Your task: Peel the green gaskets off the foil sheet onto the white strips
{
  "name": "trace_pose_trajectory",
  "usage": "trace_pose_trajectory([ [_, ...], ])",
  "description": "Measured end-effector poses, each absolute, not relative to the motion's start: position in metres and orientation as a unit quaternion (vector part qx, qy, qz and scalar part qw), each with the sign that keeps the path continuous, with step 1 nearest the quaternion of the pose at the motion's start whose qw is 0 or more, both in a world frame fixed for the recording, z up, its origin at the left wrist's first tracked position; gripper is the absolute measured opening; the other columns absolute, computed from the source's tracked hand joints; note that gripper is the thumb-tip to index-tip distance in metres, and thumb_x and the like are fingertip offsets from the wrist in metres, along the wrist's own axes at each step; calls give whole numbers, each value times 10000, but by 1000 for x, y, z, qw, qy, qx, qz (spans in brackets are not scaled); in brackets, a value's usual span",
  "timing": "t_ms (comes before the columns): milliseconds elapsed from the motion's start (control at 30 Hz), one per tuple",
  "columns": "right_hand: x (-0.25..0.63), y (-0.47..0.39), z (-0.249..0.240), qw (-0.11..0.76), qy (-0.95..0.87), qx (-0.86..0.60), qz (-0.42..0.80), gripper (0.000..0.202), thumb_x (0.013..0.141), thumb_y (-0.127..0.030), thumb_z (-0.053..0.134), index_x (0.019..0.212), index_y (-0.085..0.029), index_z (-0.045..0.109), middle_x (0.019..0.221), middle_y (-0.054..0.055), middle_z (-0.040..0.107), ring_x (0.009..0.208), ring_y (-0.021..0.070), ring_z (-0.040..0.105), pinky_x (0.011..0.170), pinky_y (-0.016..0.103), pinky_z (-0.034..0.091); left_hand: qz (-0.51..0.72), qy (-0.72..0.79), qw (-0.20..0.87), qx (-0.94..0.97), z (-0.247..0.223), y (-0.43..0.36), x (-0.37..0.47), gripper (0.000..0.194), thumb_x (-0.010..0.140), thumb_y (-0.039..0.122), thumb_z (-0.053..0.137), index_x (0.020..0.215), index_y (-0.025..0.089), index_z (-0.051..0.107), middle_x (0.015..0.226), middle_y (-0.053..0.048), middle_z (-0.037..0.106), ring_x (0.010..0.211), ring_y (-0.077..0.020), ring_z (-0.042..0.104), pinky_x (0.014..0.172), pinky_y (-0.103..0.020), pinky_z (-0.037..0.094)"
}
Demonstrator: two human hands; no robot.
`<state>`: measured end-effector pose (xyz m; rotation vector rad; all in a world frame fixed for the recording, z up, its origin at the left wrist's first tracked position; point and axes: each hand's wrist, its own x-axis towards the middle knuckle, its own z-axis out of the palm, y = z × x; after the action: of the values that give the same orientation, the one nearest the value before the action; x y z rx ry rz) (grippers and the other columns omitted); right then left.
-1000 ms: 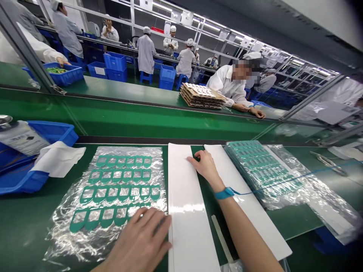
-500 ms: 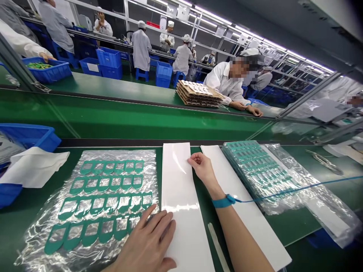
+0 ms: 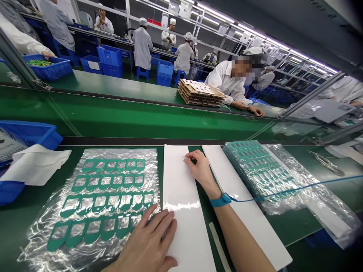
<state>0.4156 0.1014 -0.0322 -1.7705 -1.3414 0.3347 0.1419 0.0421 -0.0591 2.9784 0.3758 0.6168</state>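
Note:
My left hand [image 3: 151,240] lies flat with fingers spread, across the left edge of a long white glossy strip [image 3: 181,189] and the right edge of a clear plastic sheet [image 3: 56,196]. Rows of green frame-shaped pieces [image 3: 93,204] show on that sheet. Near the strip's far right edge, my right hand [image 3: 197,166] has thumb and index finger pressed together; what is between them, if anything, is too small to make out. A blue band [image 3: 220,200] with a cord circles my right wrist. A second white strip [image 3: 241,192] lies to the right.
A plastic-wrapped stack of green pieces [image 3: 261,170] lies at the right, near tweezers [image 3: 326,162]. A thin pale stick [image 3: 219,245] is beside my right forearm. A blue bin [image 3: 42,134] stands left. Across the divider, a person leans near stacked cardboard trays [image 3: 200,94].
My right hand has moved slightly left and inward over the far end of the white strip. The bright glare near that end is gone. My left hand stays in place.

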Motion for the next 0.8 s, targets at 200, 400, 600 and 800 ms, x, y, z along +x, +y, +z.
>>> trace_pose_trajectory([
  [200,393,132,-31,410,-605,-667,148,194,835,-162,501,900,-168,685,882,53,580,759,176,563,688,297,446,202,126,33,971,-55,43,143,597,892,625,492,1260,156,528,1281,-90,584,1179,-259,514,1106,-497,252],
  [400,391,144,-45,423,-591,-671,151,169,802,-168,511,839,-157,676,843,47,558,711,166,542,657,293,438,196,128,33,972,-41,43,143,585,866,607,561,1222,143,543,1256,-90,598,1166,-250,518,1102,-472,223],
  [600,396,147,-46,418,-591,-673,151,126,762,-169,517,772,-174,642,806,32,563,680,158,526,661,291,443,220,134,33,966,-43,43,143,597,886,645,495,1208,145,550,1239,-69,606,1165,-224,514,1134,-437,137],
  [800,398,155,-45,390,-587,-692,154,100,721,-167,528,729,-179,627,760,22,555,621,150,512,627,293,435,199,125,35,971,-41,43,143,591,916,617,460,1242,129,527,1276,-95,582,1184,-245,509,1124,-465,185],
])
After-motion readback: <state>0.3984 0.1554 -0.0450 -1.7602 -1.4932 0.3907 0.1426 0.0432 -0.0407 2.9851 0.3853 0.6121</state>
